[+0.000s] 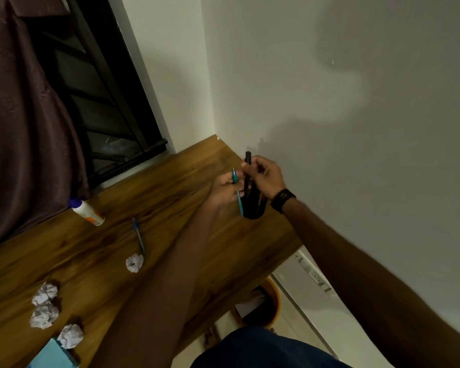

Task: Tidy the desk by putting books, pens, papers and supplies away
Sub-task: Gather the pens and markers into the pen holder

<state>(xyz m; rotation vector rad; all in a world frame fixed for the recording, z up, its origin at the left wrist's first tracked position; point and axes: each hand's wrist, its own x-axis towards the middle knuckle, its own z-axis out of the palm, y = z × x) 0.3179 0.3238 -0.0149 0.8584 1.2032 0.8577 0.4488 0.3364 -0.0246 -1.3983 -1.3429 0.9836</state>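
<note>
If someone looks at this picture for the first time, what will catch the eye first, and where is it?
The two hands meet near the desk's far corner by the wall: the right hand holds a dark pen over a black pen holder, and the left hand holds a teal pen. Next come the crumpled paper balls at the near left of the wooden desk, then the glue bottle beside the curtain.

both arms outstretched, left hand (225,188) and right hand (263,175) apparently curled
</note>
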